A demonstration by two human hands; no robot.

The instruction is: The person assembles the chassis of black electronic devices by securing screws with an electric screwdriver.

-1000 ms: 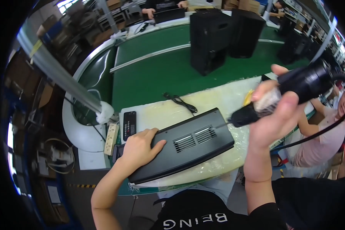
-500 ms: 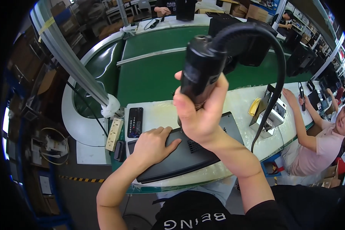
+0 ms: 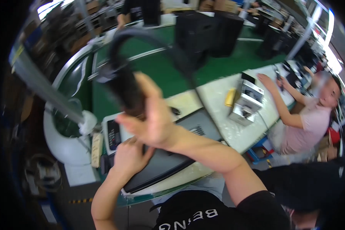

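A dark grey panel-like casing with vent slots lies flat on the pale work surface in front of me. My left hand rests spread on its left part, pressing down on the top. Above it, my right hand is wrapped round a black electric screwdriver, held tilted and smeared by motion. A thick black cable arcs from the tool's top back toward the right. The screwdriver's tip is hidden behind my hands.
Left of the casing are a black oblong item and a cream power strip. To the right stands a silver metal fixture beside a yellow piece. Large black boxes occupy the green conveyor. A co-worker sits at right.
My right hand has swung left with the screwdriver, now nearer my left hand. The left hand stays on the casing. The whole view has shifted and turned somewhat.
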